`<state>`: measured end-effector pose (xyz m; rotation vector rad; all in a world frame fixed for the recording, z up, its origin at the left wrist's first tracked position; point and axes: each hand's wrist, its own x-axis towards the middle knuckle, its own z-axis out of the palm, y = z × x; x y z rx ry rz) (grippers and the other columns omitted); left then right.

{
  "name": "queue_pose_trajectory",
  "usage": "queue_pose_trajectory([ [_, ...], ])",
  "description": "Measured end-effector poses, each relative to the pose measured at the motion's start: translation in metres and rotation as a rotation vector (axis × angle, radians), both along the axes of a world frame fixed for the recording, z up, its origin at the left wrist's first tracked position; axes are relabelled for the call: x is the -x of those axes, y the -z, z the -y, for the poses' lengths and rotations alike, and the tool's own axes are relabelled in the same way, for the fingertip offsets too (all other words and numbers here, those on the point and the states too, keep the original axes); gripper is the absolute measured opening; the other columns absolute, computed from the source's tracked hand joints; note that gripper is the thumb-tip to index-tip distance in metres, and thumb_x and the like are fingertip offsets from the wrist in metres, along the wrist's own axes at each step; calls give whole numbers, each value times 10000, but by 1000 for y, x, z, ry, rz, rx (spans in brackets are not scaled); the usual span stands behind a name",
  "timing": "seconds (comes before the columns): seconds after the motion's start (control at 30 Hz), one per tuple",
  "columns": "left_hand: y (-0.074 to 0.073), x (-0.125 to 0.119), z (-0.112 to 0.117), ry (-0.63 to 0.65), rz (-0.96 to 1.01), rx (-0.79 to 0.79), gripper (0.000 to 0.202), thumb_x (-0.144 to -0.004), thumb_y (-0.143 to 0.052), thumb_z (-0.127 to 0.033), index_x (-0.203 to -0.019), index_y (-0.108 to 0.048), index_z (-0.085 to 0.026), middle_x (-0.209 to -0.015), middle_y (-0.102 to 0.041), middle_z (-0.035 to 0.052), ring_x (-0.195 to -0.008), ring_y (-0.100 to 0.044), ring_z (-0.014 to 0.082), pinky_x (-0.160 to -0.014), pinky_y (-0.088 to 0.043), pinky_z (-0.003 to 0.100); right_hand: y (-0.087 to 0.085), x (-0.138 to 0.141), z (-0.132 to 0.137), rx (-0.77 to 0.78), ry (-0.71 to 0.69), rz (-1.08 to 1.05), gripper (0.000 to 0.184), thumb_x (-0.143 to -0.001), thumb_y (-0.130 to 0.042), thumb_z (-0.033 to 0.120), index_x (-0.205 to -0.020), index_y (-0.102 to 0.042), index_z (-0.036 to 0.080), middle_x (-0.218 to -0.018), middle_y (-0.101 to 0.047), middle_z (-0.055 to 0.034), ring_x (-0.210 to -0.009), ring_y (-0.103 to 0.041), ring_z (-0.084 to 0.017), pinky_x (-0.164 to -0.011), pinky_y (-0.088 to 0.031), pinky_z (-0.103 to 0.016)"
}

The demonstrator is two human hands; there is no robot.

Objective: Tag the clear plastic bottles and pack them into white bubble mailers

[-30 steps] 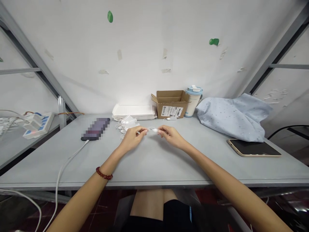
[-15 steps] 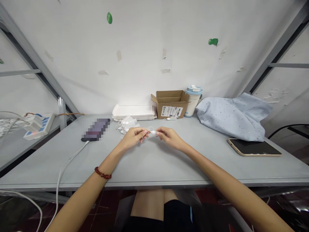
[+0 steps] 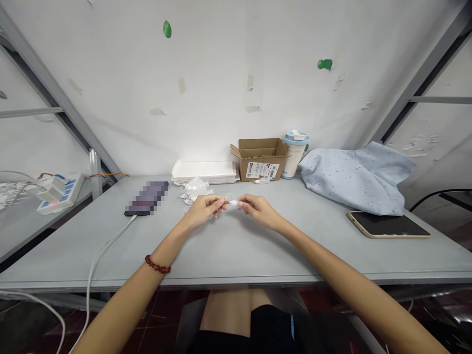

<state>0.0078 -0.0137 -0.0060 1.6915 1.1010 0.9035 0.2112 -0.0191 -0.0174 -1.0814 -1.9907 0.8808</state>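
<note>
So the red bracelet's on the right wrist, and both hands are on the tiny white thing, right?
Not quite: the head view shows the red bracelet on the left wrist. The left hand and right hand are indeed both on the tiny white thing.

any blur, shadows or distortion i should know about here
Head view: wide-angle stretching toward the edges; pixel blocks mask the left phone; soft shadow on the tabletop by the right hand; held white piece too small for crisp detail.
</note>
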Motion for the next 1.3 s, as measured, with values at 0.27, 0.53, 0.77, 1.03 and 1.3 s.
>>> queue_pose_trajectory([
  [0.27, 0, 0, 0, -8, -67, -53, 375, -778, -542, -485, -822, -668, -135, -728, -626, 41, -505, -483, 93, -544, -430, 261, 1, 0, 0, -9, 17, -6, 213, -883, -431, 287, -859, -594, 153, -643, -514, 22, -578, -457, -97, -577, -362, -227],
  [0.53, -2, 0, 1, -2, -94, -76, 363, -785, -540, -478, -803, -666, -138, -732, -639, 43, -505, -489, 93, -533, -428, 251, 0, 0, 0, -31, 21, 12, 215, -882, -430, 285, -855, -600, 157, -630, -520, 25, -566, -447, -97, -574, -357, -227],
  [0.77, 4, -5, 1, -11, -123, -145, 344, -785, -521, -460, -708, -637, -145, -677, -630, 35, -511, -477, 100, -526, -423, 242, 8, 2, -3, -122, 34, 34, 196, -877, -436, 255, -842, -601, 156, -710, -592, -8, -627, -481, -110, -611, -368, -232],
  [1.03, 13, -10, 4, -51, -158, -217, 314, -794, -504, -414, -662, -621, -154, -644, -623, 23, -512, -489, 111, -524, -423, 244, 14, 5, -2, -200, 48, 63, 198, -876, -416, 219, -867, -605, 164, -739, -619, -23, -628, -489, -117, -627, -376, -238],
  [1.3, 10, -12, 6, -53, -150, -180, 279, -775, -514, -388, -653, -617, -159, -635, -627, 21, -513, -498, 119, -533, -419, 252, 15, 6, 0, -227, 54, 75, 201, -882, -407, 221, -881, -599, 159, -733, -625, -30, -635, -507, -122, -631, -379, -239],
])
